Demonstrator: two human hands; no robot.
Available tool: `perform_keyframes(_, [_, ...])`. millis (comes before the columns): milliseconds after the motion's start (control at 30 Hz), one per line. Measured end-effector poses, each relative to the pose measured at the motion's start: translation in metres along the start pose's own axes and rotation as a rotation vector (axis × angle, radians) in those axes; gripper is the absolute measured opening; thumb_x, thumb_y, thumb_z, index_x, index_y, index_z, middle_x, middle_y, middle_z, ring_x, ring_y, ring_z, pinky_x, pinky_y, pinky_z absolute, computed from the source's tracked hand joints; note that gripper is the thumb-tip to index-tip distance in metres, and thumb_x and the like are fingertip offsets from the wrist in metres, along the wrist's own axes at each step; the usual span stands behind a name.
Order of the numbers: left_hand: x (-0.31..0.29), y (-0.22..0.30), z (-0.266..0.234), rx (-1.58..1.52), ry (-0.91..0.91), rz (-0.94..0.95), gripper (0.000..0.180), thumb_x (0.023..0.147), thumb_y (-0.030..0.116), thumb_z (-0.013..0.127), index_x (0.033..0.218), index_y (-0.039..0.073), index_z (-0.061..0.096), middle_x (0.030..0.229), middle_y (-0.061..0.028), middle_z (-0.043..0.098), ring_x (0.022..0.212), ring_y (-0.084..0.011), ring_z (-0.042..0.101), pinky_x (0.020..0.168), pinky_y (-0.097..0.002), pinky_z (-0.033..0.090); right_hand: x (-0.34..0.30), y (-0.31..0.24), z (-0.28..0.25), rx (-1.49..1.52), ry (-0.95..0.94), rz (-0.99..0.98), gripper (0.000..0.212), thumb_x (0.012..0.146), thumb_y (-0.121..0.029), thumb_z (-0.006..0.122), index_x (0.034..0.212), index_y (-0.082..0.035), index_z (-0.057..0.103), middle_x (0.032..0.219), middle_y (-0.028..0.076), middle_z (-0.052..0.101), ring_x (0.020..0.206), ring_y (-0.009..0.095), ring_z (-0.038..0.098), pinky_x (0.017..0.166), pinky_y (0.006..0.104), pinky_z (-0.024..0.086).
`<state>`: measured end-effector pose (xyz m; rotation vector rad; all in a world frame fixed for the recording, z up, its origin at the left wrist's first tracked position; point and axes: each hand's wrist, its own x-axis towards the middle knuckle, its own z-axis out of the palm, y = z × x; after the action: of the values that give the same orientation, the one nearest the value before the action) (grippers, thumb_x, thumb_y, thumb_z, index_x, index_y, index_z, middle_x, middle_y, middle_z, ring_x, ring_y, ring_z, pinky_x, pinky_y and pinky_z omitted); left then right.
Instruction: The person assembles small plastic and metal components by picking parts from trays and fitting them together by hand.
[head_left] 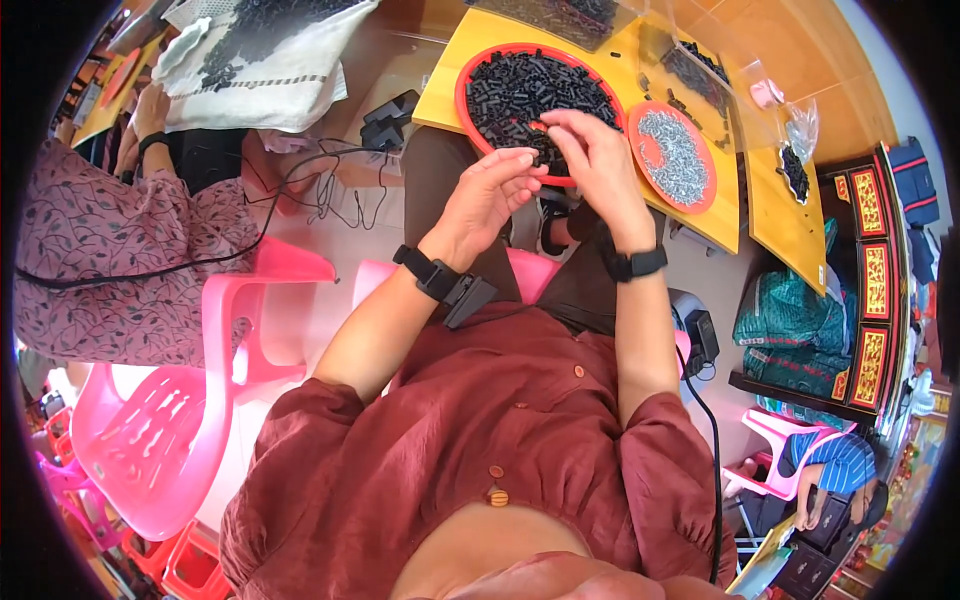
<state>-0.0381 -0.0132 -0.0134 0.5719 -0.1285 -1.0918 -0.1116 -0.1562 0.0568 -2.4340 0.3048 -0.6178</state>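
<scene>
My left hand [490, 198] is closed in a pinch near the basin's front rim, thumb and forefinger together. A small black plastic piece [541, 160] shows at its fingertips, too small to make out fully. Just to the right, my right hand [597, 165] reaches over the basin with fingers stretched out and slightly apart. No held thing shows in it. Below both hands stands a round red basin [462, 100] heaped with short black plastic pieces [530, 85]. Next to it, a flat orange-red dish [705, 195] holds many small silver metal parts [672, 150].
The yellow wooden table [440, 85] carries clear bins [690, 70] of black parts. At left another person's arm [150, 150] rests by a white cloth [300, 85] with black pieces. A pink plastic chair [150, 430] stands at lower left. Black cables [345, 155] hang near the table.
</scene>
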Motion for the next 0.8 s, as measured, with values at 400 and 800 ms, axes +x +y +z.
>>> perform_keyframes(400, [0.000, 0.003, 0.000, 0.005, -0.018, -0.028, 0.022, 0.090, 0.013, 0.060, 0.110, 0.004, 0.058, 0.097, -0.0093, 0.066, 0.075, -0.0093, 0.061, 0.070, -0.0198, 0.050, 0.046, 0.037, -0.001, -0.443, -0.091, -0.064, 0.013, 0.078, -0.007, 0.061, 0.089, -0.008, 0.068, 0.087, 0.013, 0.058, 0.089, 0.032, 0.059, 0.077, 0.0407, 0.047])
perform_keyframes(800, [0.001, 0.005, 0.001, -0.008, -0.008, -0.038, 0.022, 0.090, 0.013, 0.060, 0.110, 0.004, 0.058, 0.096, -0.0094, 0.066, 0.074, -0.0090, 0.060, 0.069, -0.0195, 0.050, 0.066, 0.043, 0.016, -0.425, -0.245, -0.112, 0.014, 0.077, -0.008, 0.061, 0.089, -0.007, 0.068, 0.086, 0.014, 0.058, 0.088, 0.033, 0.059, 0.077, 0.0427, 0.047])
